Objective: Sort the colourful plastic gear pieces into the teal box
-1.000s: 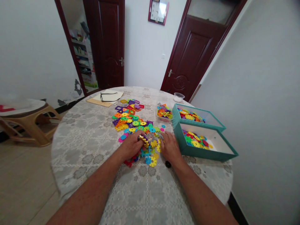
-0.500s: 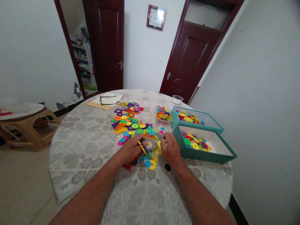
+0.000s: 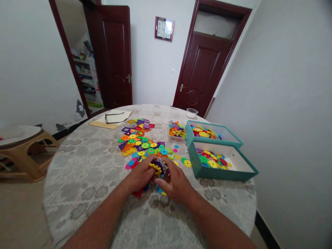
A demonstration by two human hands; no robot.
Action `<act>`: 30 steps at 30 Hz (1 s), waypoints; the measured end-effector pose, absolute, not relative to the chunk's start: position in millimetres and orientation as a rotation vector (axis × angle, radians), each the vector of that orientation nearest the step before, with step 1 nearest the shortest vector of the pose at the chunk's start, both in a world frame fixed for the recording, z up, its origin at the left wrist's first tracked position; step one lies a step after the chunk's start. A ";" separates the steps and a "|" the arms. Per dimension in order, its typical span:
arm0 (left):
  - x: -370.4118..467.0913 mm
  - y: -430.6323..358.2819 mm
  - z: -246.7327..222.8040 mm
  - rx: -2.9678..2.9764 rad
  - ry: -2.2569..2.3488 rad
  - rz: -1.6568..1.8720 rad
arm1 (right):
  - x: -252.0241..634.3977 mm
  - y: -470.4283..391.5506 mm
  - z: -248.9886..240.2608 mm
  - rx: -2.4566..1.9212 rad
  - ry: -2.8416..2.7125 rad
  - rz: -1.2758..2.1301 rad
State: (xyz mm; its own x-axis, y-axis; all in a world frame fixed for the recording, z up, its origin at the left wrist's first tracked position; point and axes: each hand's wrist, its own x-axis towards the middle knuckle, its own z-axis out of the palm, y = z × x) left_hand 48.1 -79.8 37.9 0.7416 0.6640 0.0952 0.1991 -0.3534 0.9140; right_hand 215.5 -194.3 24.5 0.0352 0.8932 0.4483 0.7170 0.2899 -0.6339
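Between my two hands is a small cluster of joined plastic interlocking pieces (image 3: 156, 168), yellow, purple and grey. My left hand (image 3: 142, 174) is closed on its left side. My right hand (image 3: 176, 180) curves around the right side with thumb and fingers, partly hiding it. Beneath and beyond the hands spreads a pile of loose interlocking pieces (image 3: 140, 140) in many colours, some flower-shaped discs, some square. Red pieces (image 3: 137, 194) stick out below my left hand. A yellow disc (image 3: 187, 163) lies to the right of my right hand.
Two teal-rimmed box halves (image 3: 223, 176) with more pieces stand on the right. A clear tray of pieces (image 3: 176, 130) sits beside them, a clear bowl (image 3: 192, 112) behind. Glasses (image 3: 114, 118) rest on paper at the back left of the round table (image 3: 85, 162).
My right hand has moved left and toward me, closing in on the cluster at my left hand. The black disc beside my right wrist is now out of sight. The camera view has shifted slightly.
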 end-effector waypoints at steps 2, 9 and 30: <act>49.1 -80.4 37.2 1.952 0.653 0.595 | 211.7 -191.4 14.7 -1.510 -1.689 0.184; 50.5 -87.1 42.5 1.818 0.558 0.409 | 216.3 -189.5 17.4 -1.471 -1.566 0.303; 45.2 -77.9 42.5 1.686 0.537 0.533 | 375.9 -170.5 142.1 -1.831 -0.934 0.588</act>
